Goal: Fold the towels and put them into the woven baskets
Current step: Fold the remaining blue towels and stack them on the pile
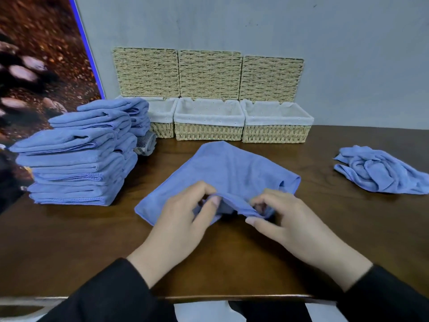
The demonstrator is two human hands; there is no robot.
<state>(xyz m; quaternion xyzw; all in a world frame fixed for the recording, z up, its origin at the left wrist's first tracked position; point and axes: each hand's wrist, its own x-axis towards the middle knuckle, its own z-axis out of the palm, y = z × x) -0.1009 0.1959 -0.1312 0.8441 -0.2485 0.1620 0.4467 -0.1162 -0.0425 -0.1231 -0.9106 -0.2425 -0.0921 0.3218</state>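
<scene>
Folding step in hand: left hand (183, 212) and right hand (282, 216) both pinching near edge of flat blue cloth towel (228, 173), just before three lined woven baskets (209, 123). Next, probably carrying edge toward baskets.

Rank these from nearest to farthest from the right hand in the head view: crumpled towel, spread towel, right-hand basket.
From the right hand:
1. Spread towel, pinched at its near edge.
2. Crumpled towel, off to the right on the table.
3. Right-hand basket, at the back by the wall.
</scene>
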